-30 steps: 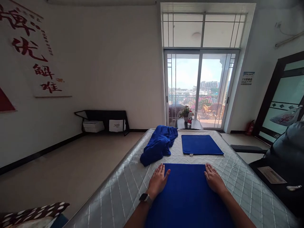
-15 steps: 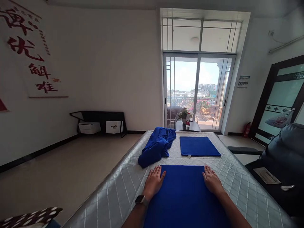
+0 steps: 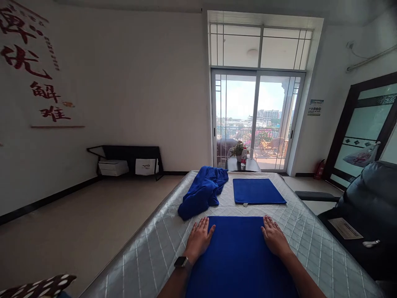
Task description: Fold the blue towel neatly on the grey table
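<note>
A smooth blue cloth (image 3: 237, 256) lies flat in front of me on a silver quilted mattress (image 3: 139, 252). My left hand (image 3: 199, 236), with a watch on its wrist, rests flat along the cloth's far left edge, fingers stretched out. On the far right edge my right hand (image 3: 275, 236) lies flat too, its fingers extended. Beyond my hands, a crumpled blue cloth (image 3: 203, 193) sits to the left. To its right is a neatly folded blue cloth (image 3: 259, 191) with a small white tag at its near edge.
A black armchair (image 3: 362, 211) stands close on the right, with a card (image 3: 345, 228) on its seat. Past the mattress's far end, a small table (image 3: 243, 166) holds a plant and a bottle (image 3: 243, 157). A low black rack (image 3: 132, 155) stands by the left wall.
The view has shifted slightly, so everything appears a little to the left or right of before. Both hands remain flat on the cloth's edges.
</note>
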### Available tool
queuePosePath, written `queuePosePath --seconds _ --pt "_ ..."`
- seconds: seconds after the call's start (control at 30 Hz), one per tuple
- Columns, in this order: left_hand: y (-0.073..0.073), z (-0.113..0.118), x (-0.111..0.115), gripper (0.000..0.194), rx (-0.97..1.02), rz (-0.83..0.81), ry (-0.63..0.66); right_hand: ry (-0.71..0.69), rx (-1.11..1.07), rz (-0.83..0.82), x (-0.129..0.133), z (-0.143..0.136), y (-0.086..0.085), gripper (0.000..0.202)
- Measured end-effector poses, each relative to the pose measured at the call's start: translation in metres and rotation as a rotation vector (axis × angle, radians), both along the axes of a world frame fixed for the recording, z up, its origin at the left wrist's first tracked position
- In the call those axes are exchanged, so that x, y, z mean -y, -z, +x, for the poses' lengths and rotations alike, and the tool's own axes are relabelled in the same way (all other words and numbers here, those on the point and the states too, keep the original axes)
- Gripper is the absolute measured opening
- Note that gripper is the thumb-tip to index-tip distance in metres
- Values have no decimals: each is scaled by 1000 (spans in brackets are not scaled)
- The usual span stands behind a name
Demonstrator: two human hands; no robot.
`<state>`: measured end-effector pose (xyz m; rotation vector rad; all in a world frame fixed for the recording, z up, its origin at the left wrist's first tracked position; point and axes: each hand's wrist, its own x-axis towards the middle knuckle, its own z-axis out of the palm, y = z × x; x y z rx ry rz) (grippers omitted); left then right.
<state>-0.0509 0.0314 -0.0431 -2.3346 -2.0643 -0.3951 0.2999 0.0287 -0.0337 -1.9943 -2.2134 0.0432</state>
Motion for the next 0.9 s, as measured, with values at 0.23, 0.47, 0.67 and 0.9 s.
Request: queuePosePath --seconds 0.23,0.47,0.67,0.9 --pt "2 1 0 76 -14 13 1 10 -50 -71 4 -5 -1 70" --pt "-6 4 5 68 -64 129 19 16 -45 -88 4 -5 -1 71" --pt "-20 54 24 62 -19 98 224 23 -94 -78 4 -3 1 70" --pt "-25 169 26 63 23 28 552 26 -118 -51 6 0 3 67"
